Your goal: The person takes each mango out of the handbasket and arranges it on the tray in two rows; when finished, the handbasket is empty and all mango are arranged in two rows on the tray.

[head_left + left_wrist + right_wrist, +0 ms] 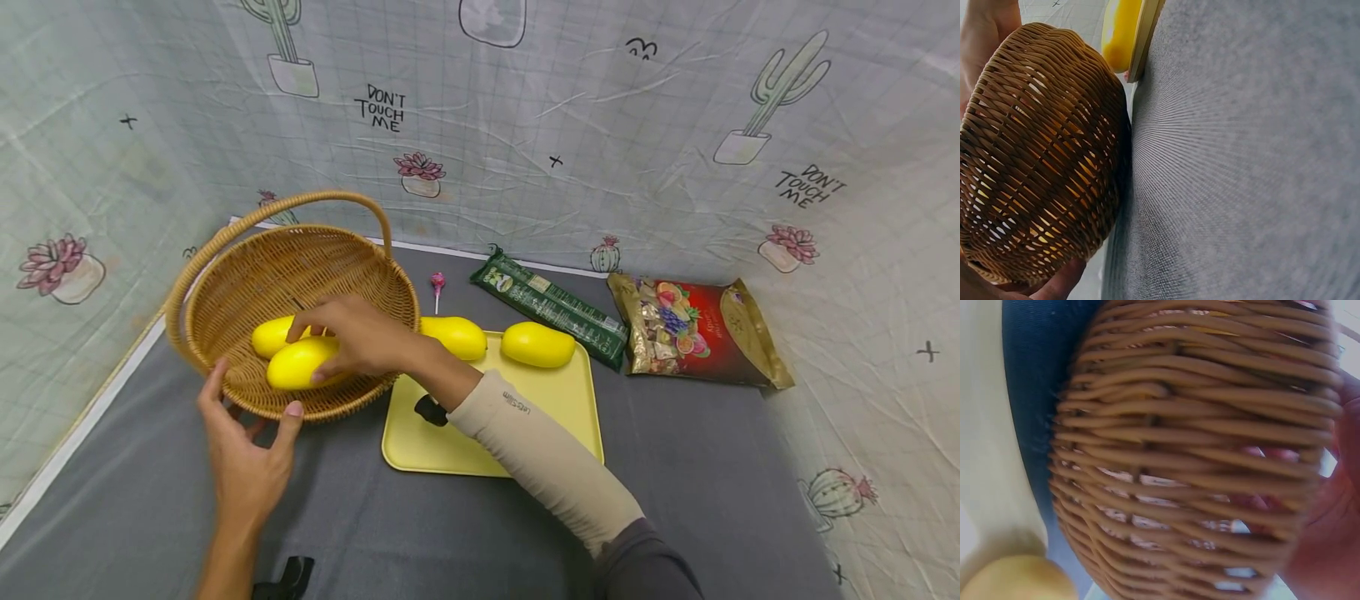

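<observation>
A brown wicker basket (pixel 300 250) with an arched handle stands at the left, its mouth tilted toward me. My left hand (pixel 247 458) grips its front rim, thumb and fingers spread along the edge. Inside the basket, my right hand (pixel 363 337) holds a yellow mango (pixel 296 364) from above. Another mango (pixel 270 336) lies just behind that one, partly covered by the fingers. In the left wrist view the basket's woven side (pixel 1041 150) fills the left, with left fingers (pixel 1063 281) at its lower edge. The right wrist view mostly shows basket weave (pixel 1197 437), hiding the held mango.
Two more mangoes, one nearer the basket (pixel 457 337) and one farther right (pixel 537 344), lie on a yellow tray (pixel 450 450). Behind are a pink lollipop (pixel 438 282) and a long green packet (pixel 551 308). A red-and-gold candy bag (pixel 697 333) lies at the right.
</observation>
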{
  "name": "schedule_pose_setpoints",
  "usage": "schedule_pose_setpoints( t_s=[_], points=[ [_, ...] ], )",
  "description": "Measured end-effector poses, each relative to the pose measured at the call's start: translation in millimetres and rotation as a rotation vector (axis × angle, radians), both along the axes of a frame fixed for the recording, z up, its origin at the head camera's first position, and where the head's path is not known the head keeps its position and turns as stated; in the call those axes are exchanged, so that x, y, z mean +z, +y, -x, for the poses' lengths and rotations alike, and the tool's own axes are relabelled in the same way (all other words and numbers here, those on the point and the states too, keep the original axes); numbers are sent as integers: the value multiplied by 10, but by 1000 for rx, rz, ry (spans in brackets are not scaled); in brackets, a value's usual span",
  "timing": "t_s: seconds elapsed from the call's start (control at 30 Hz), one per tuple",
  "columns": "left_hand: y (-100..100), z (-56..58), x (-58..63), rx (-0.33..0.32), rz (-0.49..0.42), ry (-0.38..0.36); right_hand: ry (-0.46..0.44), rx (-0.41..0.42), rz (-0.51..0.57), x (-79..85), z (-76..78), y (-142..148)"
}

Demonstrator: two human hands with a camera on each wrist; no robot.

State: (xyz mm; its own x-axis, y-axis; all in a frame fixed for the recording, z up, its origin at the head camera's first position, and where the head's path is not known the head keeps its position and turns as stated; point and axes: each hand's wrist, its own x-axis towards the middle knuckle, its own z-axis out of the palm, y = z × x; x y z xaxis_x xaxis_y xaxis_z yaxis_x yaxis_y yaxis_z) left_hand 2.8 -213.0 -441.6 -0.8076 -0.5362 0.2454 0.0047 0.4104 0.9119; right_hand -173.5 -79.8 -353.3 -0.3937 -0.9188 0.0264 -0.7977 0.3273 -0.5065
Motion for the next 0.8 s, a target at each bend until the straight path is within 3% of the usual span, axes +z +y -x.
schedule_pose_setpoints(
  t_s=[0.57, 0.8],
  points=[
    [-1, -1, -5, 16, 2, -2, -47, -102, 233, 401, 7, 589],
    [1, -5, -5, 19, 7, -7, -32, -137, 329, 492, -12, 872]
  ],
)
